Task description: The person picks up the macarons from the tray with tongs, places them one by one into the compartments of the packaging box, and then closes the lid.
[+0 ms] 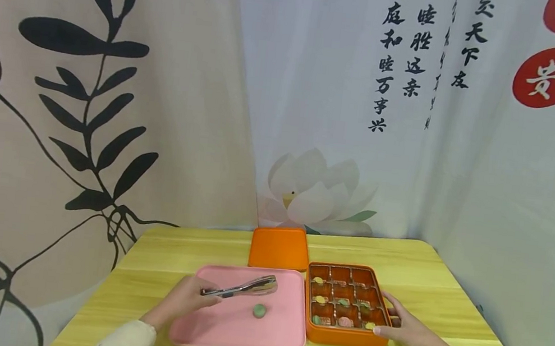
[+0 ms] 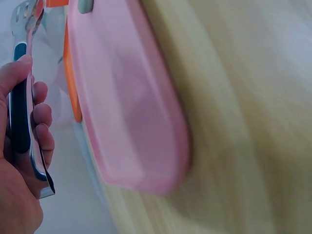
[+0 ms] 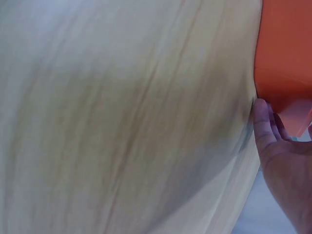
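Note:
My left hand [image 1: 188, 302] grips metal tongs [image 1: 245, 288] with dark handle inlays, its thumb along the handle in the left wrist view. The tongs point right over a pink tray [image 1: 211, 324]. A small round green piece [image 1: 259, 310] lies on that tray, right below the tongs' head in the head view. My right hand [image 1: 410, 329] rests against the right side of an orange box [image 1: 346, 338], fingers along its wall and thumb at the front corner. Several compartments of the box's clear insert hold small yellow, green and pink pieces [image 1: 345, 321].
Behind the tray lies a flat orange lid [image 1: 280, 247]. Tray, box and lid sit close together on a wooden table [image 1: 446, 303]. Printed curtains [image 1: 203, 103] hang along its back and right sides.

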A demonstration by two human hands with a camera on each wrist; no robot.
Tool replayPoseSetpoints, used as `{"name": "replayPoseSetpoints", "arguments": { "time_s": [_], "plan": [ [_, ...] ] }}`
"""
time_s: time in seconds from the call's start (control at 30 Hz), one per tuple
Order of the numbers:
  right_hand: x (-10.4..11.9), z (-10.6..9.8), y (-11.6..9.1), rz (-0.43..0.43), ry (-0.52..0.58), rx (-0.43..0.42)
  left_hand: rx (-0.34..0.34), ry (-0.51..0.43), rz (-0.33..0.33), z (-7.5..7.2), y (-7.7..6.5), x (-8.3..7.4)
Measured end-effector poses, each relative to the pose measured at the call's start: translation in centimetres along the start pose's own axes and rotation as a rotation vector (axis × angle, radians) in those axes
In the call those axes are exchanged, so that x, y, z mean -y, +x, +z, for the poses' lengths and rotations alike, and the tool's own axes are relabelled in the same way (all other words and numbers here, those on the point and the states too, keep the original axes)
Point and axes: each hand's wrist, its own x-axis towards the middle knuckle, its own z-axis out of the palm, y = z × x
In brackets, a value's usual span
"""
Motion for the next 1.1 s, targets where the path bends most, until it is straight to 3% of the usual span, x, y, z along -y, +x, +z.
{"name": "replayPoseSetpoints", "arguments": {
  "time_s": [0.37, 0.63, 1.1],
  "plan": [
    [-0.6, 0.2, 0.3, -0.015, 0.018, -0.008, -0.006, -0.004, 0.032, 1.5, 3.7, -2.1],
    [-0.6, 0.3, 0.0, 0.004, 0.038, -0.014, 0.028, -0.056, 0.02, 3.4, 6.4, -4.1],
    [-1.0, 0.4, 0.1, 0.01, 0.024, -0.03, 0.018, -0.004, 0.099, 6.1, 11.4, -7.7]
  ]
}}
